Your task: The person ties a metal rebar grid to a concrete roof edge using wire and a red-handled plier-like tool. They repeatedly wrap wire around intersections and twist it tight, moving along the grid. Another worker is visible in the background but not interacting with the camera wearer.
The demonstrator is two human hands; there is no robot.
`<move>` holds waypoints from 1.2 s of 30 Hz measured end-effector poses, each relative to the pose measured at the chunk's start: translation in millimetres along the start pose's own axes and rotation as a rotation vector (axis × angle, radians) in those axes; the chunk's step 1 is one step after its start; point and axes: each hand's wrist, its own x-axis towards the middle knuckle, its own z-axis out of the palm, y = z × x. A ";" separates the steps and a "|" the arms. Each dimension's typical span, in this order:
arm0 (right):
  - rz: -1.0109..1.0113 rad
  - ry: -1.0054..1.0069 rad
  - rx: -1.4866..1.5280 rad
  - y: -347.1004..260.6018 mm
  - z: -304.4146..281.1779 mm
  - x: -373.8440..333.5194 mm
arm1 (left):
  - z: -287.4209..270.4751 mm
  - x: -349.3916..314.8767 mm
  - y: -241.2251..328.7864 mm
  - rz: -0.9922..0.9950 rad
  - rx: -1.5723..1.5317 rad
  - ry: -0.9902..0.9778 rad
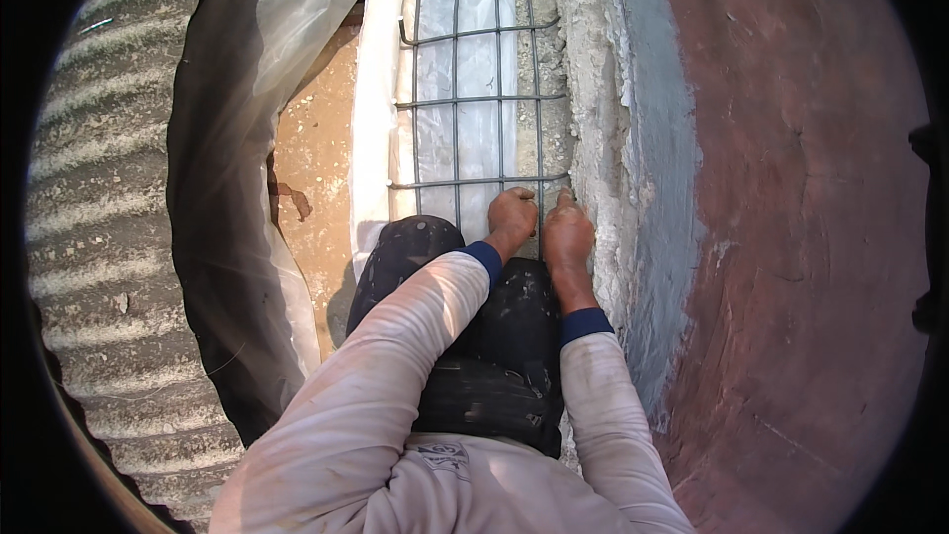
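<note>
A grid of thin steel reinforcing bars (481, 99) runs away from me, with long bars crossed by shorter ones that have hooked ends. My left hand (512, 219) is closed just below the nearest crossbar (445, 182), beside the right-hand long bar. Close by on the other side of that bar, my right hand (567, 235) is also closed, its fingertips near the crossbar's right end. Whatever the fingers pinch is hidden or too small to make out. Under the bars lies clear plastic sheeting (479, 69). My knees (420, 237) are bent over the near end of the grid.
A rough concrete ledge (598, 129) borders the grid on the right, followed by a grey strip (660, 138) and a reddish sloping surface (801, 237). Leftward are a brown board (321, 129), loose plastic and black sheeting (213, 237), and corrugated roofing (114, 227).
</note>
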 end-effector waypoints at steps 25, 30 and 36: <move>0.866 0.019 1.153 10.9 62.1 -3.7 | -0.9 0.2 -2.9 0.353 0.513 0.047; 0.794 0.098 1.186 14.1 77.9 -5.2 | -4.4 0.2 8.8 0.215 0.570 0.011; 0.526 0.098 0.742 10.7 81.1 0.2 | -13.5 -4.2 16.4 0.424 0.532 0.140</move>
